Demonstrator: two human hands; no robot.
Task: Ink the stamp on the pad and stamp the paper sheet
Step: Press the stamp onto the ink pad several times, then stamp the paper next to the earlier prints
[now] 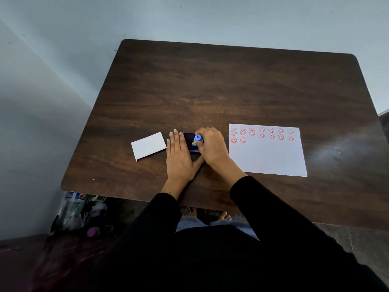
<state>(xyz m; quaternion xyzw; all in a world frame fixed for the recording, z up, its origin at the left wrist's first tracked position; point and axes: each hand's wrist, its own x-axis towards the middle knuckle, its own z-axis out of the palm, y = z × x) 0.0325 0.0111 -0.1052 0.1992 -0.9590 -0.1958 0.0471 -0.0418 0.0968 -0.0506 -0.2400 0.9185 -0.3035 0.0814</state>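
Your right hand (211, 147) grips the blue stamp (197, 139) between fingers and thumb, pressing its base down onto the dark purple ink pad (190, 144) near the middle of the brown wooden table (210, 87). Your left hand (179, 157) lies flat and open, fingers stretched toward twelve o'clock, resting against the pad's nine o'clock side and partly over it, with the thumb running along the pad's six o'clock edge. At nine o'clock from the pad, just beyond your left fingertips, sits a white lid (148, 146) lying flat. At three o'clock from your right hand lies the paper sheet (267, 157), with red smiley prints (261, 132) in rows along its twelve o'clock edge; the rest of the sheet is blank. Both black sleeves (273, 207) reach in from six o'clock.
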